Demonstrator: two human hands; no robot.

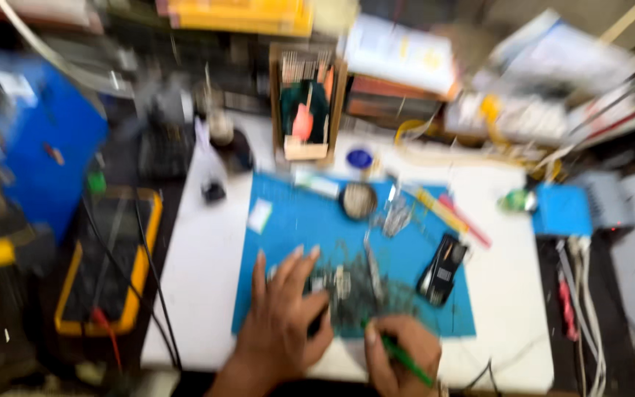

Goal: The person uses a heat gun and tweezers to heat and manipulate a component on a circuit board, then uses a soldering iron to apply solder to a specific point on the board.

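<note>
1. Right hand: shown nearest the camera, at the near edge of the blue mat. Its fingers are curled closed around a green-handled tool, whose handle slants out toward the near right of the fist.
2. Left hand: laid palm down on the near left part of the blue mat. Its fingers are spread and extended, gripping nothing; whether the fingertips press on anything cannot be told through the blur.
3. Small dark workpiece: seen on the blue mat, just beside the left fingertips on their right and just beyond the right fist. Its details are blurred; contact with either hand cannot be told.
4. Black device: lying tilted on the right part of the blue mat, apart from both hands.
5. Round tin: placed on the far part of the blue mat, well apart from the hands.
6. Yellow-cased meter: lying to the left of the blue mat, off the white tabletop.
7. Wooden rack: standing beyond the far edge of the blue mat.
</note>
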